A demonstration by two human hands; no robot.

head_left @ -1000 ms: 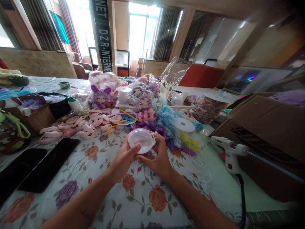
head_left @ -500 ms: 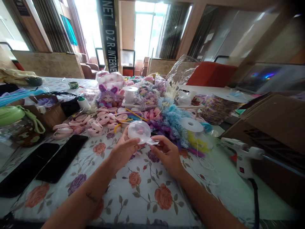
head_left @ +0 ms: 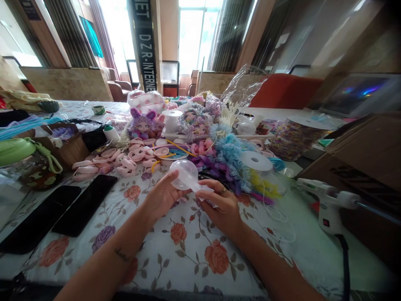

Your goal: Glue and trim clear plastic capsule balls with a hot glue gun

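Observation:
My left hand point(head_left: 163, 196) cups a clear plastic ball point(head_left: 187, 174) from below, fingers curled round it. My right hand point(head_left: 221, 205) is beside it, fingers pinched on a small clear tab or film point(head_left: 203, 189) that sticks out from the ball's lower right. A ring shows on one right finger. Both hands hover just above the flowered tablecloth point(head_left: 188, 251), in front of a heap of purple, blue and yellow frilly trim point(head_left: 232, 163).
Pink doll parts point(head_left: 125, 161) and small dolls point(head_left: 142, 123) lie behind the hands. Two black phones point(head_left: 62, 209) rest at left. A white glue gun point(head_left: 326, 200) with its cord stands at right beside a cardboard box point(head_left: 366, 154). A white spool point(head_left: 253, 161) sits on the trim.
The ball has tilted and dropped slightly in my left hand. My right hand has come off the ball's side and now pinches the clear tab below it.

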